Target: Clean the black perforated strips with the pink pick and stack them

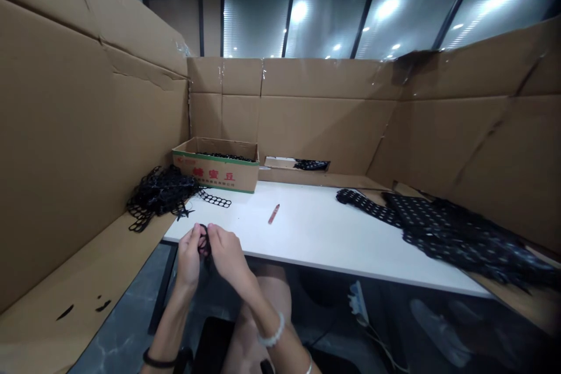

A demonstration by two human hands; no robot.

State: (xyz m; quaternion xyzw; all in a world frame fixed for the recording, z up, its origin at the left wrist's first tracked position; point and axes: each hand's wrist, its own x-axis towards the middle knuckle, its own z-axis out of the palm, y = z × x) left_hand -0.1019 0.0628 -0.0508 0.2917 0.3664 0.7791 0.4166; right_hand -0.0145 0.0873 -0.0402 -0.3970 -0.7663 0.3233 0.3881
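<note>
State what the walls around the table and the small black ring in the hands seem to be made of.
Walls: corrugated cardboard, matte brown, with fold creases and taped seams. Ring, pinched by left hand and right hand: probably matte black rubber or foam; too small to be sure.

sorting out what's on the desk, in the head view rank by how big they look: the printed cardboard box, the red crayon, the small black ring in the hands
1. printed cardboard box
2. red crayon
3. small black ring: close to the crayon in apparent size, and nearer the camera, so this order is unsure.

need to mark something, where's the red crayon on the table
In the head view the red crayon lies on the white table, left of centre, in front of the cardboard box and beyond the hands.
</note>
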